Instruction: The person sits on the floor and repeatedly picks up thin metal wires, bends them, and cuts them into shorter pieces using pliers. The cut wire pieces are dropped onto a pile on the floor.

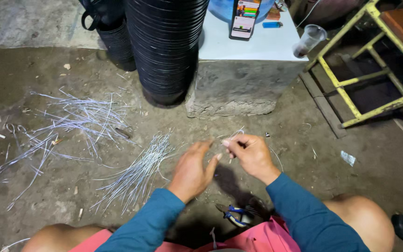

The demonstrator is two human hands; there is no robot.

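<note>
Our moving left hand (193, 169) blurred, hiding how it met the thin wire (233, 135). The frame's top edge cut off the stacked black pots (166, 46) and phone (245, 18).

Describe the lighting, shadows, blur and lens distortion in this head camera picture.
Head view: dim, even light; a soft shadow falls on the floor beneath the left hand and right hand, both slightly motion-blurred around a thin wire; the wire bundle is sharp; wide-angle bending tilts the yellow frame and the stacked black pots.

Dirt floor (61, 74), concrete block (239, 88) (white-topped), yellow metal frame (350, 93).
</note>
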